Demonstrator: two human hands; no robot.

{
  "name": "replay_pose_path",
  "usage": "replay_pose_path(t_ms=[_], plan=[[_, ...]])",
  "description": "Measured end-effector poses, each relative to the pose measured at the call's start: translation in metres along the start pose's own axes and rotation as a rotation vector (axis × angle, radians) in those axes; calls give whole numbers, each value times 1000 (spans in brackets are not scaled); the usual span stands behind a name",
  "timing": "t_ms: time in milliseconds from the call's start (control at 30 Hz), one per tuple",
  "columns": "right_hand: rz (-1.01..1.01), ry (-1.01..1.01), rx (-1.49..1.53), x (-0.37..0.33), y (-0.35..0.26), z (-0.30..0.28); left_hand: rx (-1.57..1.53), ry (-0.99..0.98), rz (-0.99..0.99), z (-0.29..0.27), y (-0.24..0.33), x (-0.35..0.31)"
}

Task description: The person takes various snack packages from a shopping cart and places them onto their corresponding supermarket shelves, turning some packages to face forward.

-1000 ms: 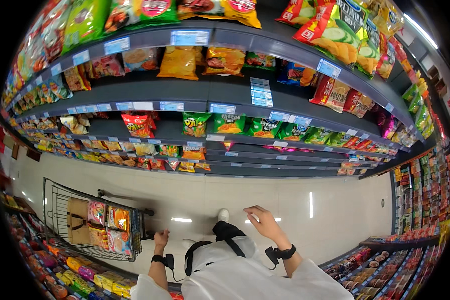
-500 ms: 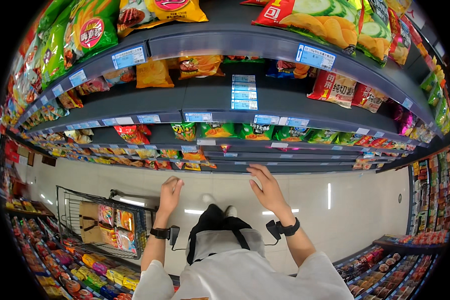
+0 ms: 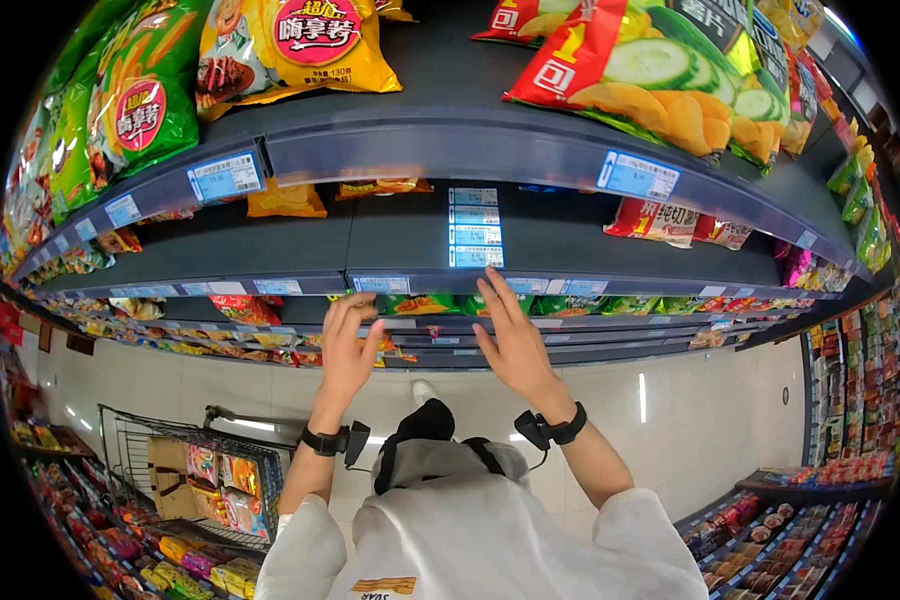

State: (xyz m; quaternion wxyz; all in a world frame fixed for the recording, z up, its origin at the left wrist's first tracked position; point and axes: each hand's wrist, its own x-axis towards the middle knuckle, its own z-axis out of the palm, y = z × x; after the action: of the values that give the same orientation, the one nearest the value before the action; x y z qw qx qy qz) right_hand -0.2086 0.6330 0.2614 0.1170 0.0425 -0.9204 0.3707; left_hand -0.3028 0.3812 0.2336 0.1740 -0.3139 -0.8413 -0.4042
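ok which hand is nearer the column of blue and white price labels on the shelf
Right: the right hand has a fingertip at the lower end of the price labels in the picture, while the left hand is farther off, below and left of them.

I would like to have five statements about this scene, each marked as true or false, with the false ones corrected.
1. The left hand holds a snack bag. False: no bag shows in it; its bent fingers are at a shelf edge.
2. The shopping cart stands to the person's left. True.
3. Only the right wrist wears a black band. False: both wrists wear one.
4. A large yellow bag lies left of the bag with cucumber slices. True.
5. The right hand hangs over the cart. False: its fingers are near the shelf edge, below blue labels.
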Motion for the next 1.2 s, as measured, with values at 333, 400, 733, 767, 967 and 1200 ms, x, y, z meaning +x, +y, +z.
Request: replay_pose_path(t_ms=[333, 400, 733, 767, 967, 1200], plan=[[-34, 193, -209, 14, 14, 26, 352, 119, 134, 26, -29, 21], [-8, 165, -224, 15, 15, 26, 312, 145, 110, 28, -28, 22], [19, 123, -226, 32, 1, 10, 334, 198, 104, 28, -33, 22], [9, 132, -234, 35, 0, 9, 333, 193, 105, 26, -33, 22], [-20, 96, -215, 56, -14, 0, 346, 214, 76, 17, -42, 19], [-113, 152, -65, 110, -27, -2, 311, 179, 91, 4, -42, 29]])
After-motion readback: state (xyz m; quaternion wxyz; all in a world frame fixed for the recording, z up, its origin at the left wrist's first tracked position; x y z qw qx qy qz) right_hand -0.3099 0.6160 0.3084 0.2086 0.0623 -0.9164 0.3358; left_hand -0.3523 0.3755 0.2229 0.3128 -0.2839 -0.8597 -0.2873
